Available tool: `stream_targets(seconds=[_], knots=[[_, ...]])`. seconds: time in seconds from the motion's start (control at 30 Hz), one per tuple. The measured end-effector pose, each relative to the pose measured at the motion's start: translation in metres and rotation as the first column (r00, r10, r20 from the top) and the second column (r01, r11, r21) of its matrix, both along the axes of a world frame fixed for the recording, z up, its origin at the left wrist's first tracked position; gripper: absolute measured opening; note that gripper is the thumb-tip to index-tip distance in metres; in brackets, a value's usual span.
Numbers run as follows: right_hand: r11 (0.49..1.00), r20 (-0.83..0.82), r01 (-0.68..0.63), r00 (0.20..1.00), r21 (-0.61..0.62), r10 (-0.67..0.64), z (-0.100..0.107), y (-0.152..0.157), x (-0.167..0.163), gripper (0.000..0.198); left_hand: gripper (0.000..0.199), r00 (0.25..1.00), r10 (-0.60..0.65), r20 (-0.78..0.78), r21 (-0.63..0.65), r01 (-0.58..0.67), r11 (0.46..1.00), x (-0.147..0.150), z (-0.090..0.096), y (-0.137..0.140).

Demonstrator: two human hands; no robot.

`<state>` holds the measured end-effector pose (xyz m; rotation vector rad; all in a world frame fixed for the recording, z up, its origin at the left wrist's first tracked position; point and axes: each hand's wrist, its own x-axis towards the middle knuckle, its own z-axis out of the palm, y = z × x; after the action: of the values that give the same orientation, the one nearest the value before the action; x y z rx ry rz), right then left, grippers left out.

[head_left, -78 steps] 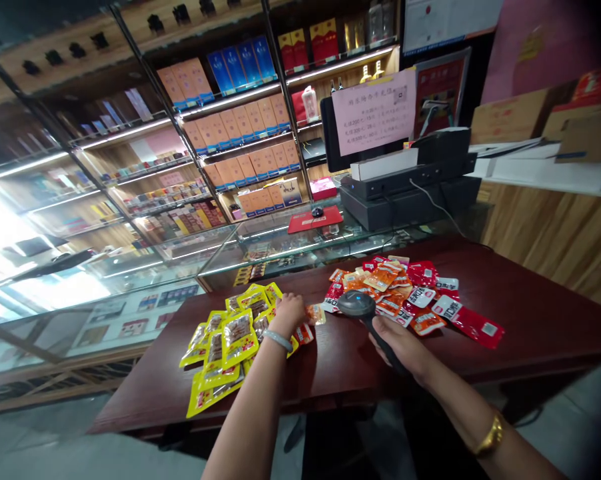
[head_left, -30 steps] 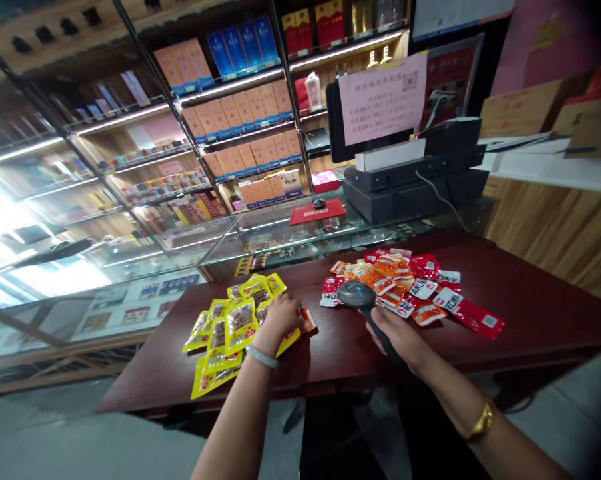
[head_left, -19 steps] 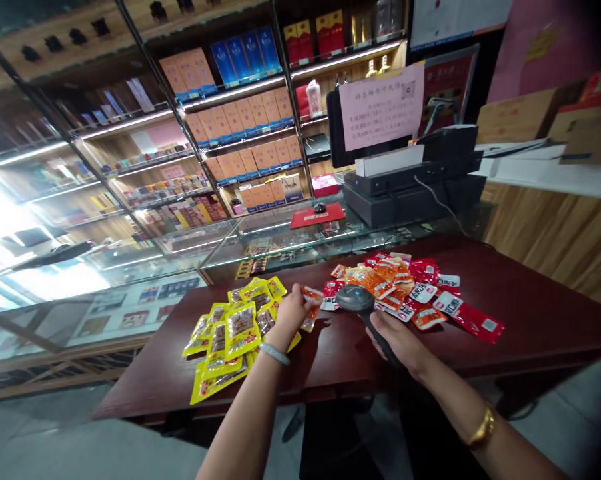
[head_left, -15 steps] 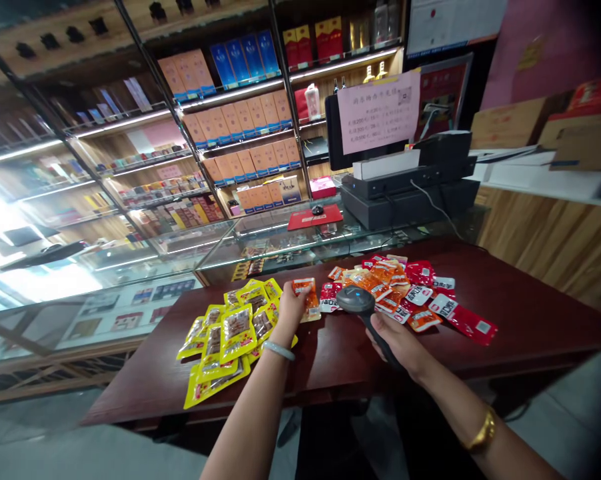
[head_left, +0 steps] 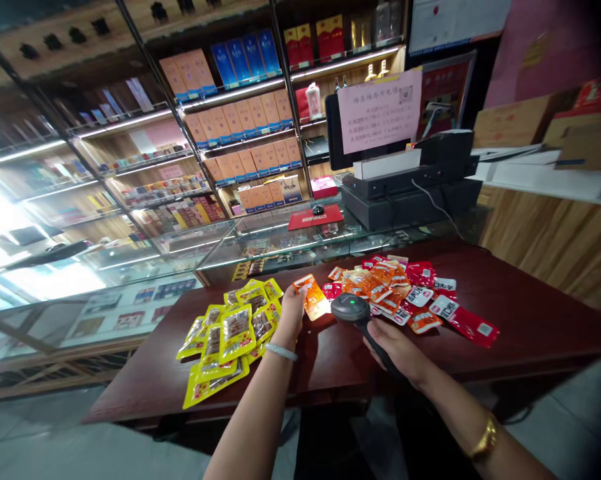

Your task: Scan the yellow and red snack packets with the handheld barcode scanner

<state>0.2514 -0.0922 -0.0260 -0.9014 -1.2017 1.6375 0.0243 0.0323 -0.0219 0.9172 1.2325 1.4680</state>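
My left hand point(head_left: 293, 312) grips an orange snack packet point(head_left: 312, 297) by its left side, its lower right corner brightly lit. In my right hand point(head_left: 398, 347) is a dark barcode scanner point(head_left: 351, 308), a green light showing on its head. The scanner's head is close to the right of the packet and points toward it. Left of my left hand lies a heap of yellow snack packets point(head_left: 236, 333) with clear windows. Beyond the scanner, to the right, is a pile of orange and red packets point(head_left: 380, 283).
Everything rests on a dark red wooden table point(head_left: 325, 373). Behind it stand a glass display counter point(head_left: 260, 233), a red mouse pad point(head_left: 305, 218) and a monitor with a pink notice point(head_left: 380, 110). Boxed goods fill the shelves point(head_left: 240, 120). Cardboard boxes point(head_left: 510, 120) sit at right.
The orange packet has turned and tilted in my left hand, and its corner is now brightly lit. The scanner has shifted slightly left and down; its light went from blue to green.
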Motion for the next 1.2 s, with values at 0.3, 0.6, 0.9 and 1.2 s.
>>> stream_targets(seconds=[0.3, 0.6, 0.9, 1.2], knots=[[0.995, -0.010, 0.077, 0.997, -0.060, -0.077, -0.005, 0.000, 0.007, 0.051, 0.035, 0.872, -0.398, 0.283, 0.009, 0.413, 0.911, 0.073, 0.024, 0.006], [0.980, 0.049, 0.131, 0.991, -0.147, -0.125, -0.003, 0.001, 0.011, 0.050, 0.052, 0.949, -0.274, -0.155, 0.091, 0.289, 0.953, 0.056, 0.012, -0.024], [0.990, 0.137, -0.112, 0.983, -0.086, 0.123, 0.015, 0.009, -0.047, 0.054, 0.070, 0.045, 0.018, -0.999, 0.017, -0.027, 1.000, -0.099, 0.017, -0.079], [0.988, 0.145, -0.107, 0.982, -0.108, 0.122, 0.006, 0.024, -0.095, 0.054, 0.073, -0.097, -0.012, -0.995, -0.021, 0.093, 0.995, -0.140, 0.021, -0.060]])
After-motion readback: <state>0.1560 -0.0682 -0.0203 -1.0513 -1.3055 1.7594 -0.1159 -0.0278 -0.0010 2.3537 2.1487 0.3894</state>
